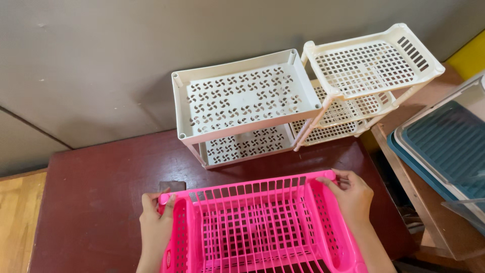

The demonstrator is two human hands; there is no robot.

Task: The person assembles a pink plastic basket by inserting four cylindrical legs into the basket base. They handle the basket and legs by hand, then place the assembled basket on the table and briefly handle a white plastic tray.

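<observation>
A bright pink plastic dish rack [252, 227] with a slotted base sits at the near edge of a dark red table [101, 187]. My left hand [155, 222] grips its far left corner. My right hand [351, 197] grips its far right corner. Behind the rack, against the wall, stand a white two-tier perforated shelf [242, 98] and, to its right, a cream tiered lattice shelf [369, 65].
A grey wall [101, 60] rises behind the table. To the right, a wooden surface [429, 202] carries a blue ridged tray in a clear frame [444, 146]. Wooden floor [15, 217] shows at the left. A small dark square patch [173, 185] lies by the pink rack's left corner.
</observation>
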